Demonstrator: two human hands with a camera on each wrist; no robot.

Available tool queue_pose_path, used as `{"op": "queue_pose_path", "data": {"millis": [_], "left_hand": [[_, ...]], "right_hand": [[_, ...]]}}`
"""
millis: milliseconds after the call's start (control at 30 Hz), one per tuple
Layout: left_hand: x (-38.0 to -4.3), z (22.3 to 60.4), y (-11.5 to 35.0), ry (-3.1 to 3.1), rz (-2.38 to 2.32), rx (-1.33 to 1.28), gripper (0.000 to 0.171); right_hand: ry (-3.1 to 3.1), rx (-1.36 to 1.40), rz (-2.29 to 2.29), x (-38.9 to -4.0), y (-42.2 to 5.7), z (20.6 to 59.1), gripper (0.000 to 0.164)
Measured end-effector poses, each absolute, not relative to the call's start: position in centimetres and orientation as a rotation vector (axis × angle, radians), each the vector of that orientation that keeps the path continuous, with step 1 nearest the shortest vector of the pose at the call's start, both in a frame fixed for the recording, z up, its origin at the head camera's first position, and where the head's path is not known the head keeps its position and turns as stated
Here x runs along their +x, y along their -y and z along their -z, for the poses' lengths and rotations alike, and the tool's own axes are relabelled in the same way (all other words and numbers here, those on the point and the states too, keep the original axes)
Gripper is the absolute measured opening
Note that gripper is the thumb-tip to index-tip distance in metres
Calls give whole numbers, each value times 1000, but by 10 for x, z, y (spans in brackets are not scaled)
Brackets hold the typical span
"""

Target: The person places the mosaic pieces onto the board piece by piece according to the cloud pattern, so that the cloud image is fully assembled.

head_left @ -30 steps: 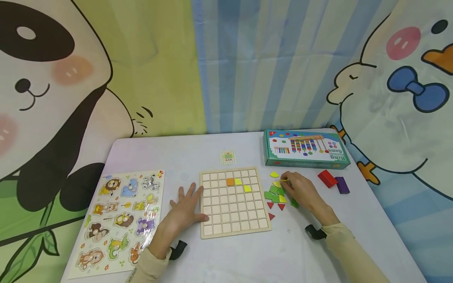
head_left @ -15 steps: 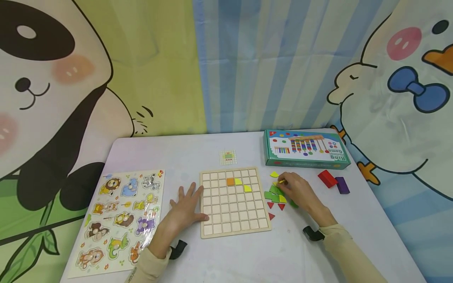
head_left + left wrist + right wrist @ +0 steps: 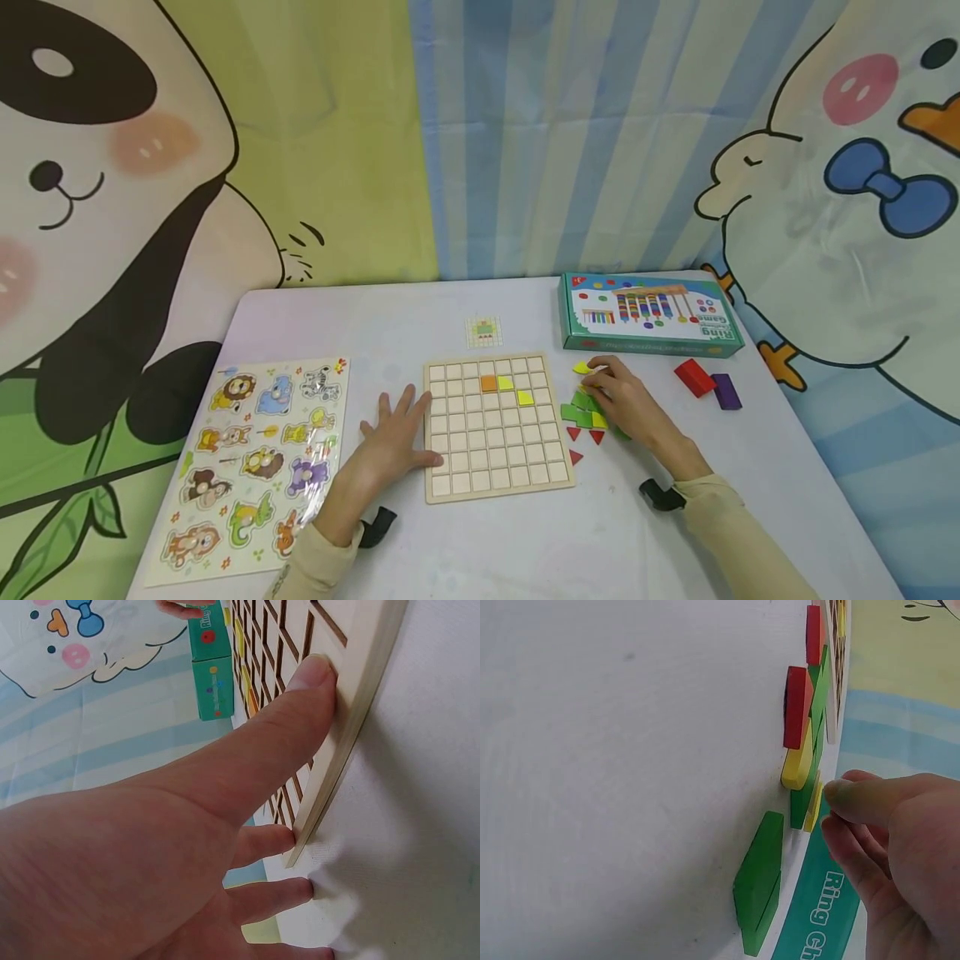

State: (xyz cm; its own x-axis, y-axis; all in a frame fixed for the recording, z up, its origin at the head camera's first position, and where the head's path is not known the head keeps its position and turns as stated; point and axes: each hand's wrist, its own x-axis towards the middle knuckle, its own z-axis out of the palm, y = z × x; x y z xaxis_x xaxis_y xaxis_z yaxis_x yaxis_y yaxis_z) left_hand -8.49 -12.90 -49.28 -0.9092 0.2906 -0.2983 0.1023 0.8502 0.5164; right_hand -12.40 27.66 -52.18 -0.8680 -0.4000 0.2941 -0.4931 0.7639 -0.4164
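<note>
My left hand (image 3: 386, 446) lies with spread fingers at the left edge of a wooden grid board (image 3: 495, 450). In the left wrist view its thumb (image 3: 307, 682) presses on the board's rim. One orange tile (image 3: 489, 384) and two yellow tiles sit in the grid. To the right of the board, my right hand (image 3: 630, 400) hovers over a loose pile of green tiles (image 3: 577, 414), its fingers bent beside a yellow tile (image 3: 581, 367). Thumb and fingertips are close together in the right wrist view; whether a tile is between them is hidden.
Several red triangles (image 3: 575, 457) lie near the board's right edge. Behind stand a small pattern card (image 3: 483, 332) and a green game box (image 3: 648, 342). Red (image 3: 694, 378) and purple (image 3: 726, 392) blocks lie at right, an animal puzzle sheet (image 3: 255, 500) at left.
My right hand has moved slightly left and away from me, toward the far yellow tile. The yellow tile seen earlier at its fingertips no longer shows there. My left hand stays in place.
</note>
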Motion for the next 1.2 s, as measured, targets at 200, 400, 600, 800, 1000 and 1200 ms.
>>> {"op": "queue_pose_path", "data": {"millis": [200, 400, 600, 800, 1000, 1200], "left_hand": [[-86, 492, 129, -2656, -715, 288, 102], [-87, 493, 129, -2648, -722, 283, 102], [-87, 493, 129, -2651, -710, 283, 102], [-87, 493, 130, -2647, -710, 280, 102], [-87, 494, 129, -2645, -714, 276, 102], [-86, 493, 129, -2651, -697, 285, 101]], "right_hand": [[2712, 749, -778, -125, -272, 519, 23], [2667, 816, -930, -126, -263, 519, 22], [2599, 886, -1092, -125, -249, 519, 20], [2610, 946, -1183, -123, -227, 518, 23], [2711, 985, -1179, -117, -210, 521, 24], [2794, 988, -1090, -113, -202, 525, 20]]}}
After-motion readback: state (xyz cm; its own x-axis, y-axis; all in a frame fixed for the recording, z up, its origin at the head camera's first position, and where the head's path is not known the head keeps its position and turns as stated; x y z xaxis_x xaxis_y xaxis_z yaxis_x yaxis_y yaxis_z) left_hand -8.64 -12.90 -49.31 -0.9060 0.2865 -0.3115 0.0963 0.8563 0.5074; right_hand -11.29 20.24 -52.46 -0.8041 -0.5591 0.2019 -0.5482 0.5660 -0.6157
